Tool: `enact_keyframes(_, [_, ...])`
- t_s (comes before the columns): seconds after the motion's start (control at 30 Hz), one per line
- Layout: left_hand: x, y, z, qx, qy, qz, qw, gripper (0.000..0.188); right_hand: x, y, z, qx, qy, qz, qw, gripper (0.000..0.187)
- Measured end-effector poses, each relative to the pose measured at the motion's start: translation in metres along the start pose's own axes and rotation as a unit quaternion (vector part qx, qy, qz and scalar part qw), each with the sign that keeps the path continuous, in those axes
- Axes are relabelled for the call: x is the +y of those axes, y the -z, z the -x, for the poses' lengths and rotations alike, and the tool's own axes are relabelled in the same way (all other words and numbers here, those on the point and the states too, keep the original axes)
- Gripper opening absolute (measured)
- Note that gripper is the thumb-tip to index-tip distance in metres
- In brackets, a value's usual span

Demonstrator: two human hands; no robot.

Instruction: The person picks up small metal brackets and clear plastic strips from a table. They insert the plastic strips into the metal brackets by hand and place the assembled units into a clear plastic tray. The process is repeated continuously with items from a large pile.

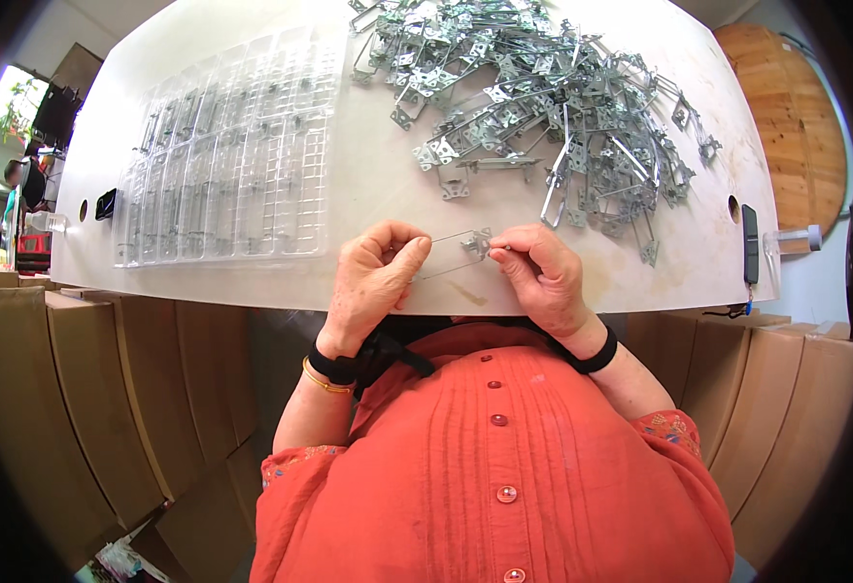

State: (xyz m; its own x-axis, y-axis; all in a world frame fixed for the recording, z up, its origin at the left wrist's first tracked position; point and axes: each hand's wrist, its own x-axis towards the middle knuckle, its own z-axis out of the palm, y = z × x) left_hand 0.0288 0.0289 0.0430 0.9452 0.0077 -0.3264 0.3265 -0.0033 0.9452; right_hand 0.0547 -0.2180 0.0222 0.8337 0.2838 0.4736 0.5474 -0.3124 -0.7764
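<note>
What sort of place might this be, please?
Probably a workshop or packing room: the table holds a heap of metal parts and clear plastic trays, with cardboard boxes nearby.

No text, label, brand, number or sign can be read.
</note>
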Motion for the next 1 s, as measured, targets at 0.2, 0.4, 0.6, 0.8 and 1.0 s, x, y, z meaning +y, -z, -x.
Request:
enact_keyframes(0.2, [0.001, -0.001, 0.001, 0.001, 0.001, 0.004, 1.000, 0.021, 0.001, 0.002, 0.004, -0.003, -0.028, -0.019, 0.999, 0.012])
enact_keyframes(0.4, [0.000, -0.002, 0.001, -0.007, -0.009, 0.007, 1.000, 0.023, 0.002, -0.001, 0.006, 0.038, -0.036, -0.053, 0.997, 0.012])
enact_keyframes(0.6, [0.005, -0.004, 0.000, -0.005, 0.004, -0.018, 1.000, 0.027, 0.004, 0.000, 0.012, -0.001, -0.095, -0.083, 0.992, 0.012])
enact_keyframes(0.8, [0.006, -0.010, 0.000, 0.034, -0.024, -0.022, 0.999, 0.033, -0.003, 0.001, 0.010, -0.010, -0.095, -0.116, 0.989, 0.010])
enact_keyframes(1.0, [0.004, -0.013, -0.005, 0.082, -0.044, -0.044, 0.995, 0.035, -0.002, 0.005, 0.011, -0.041, -0.115, -0.131, 0.984, 0.008])
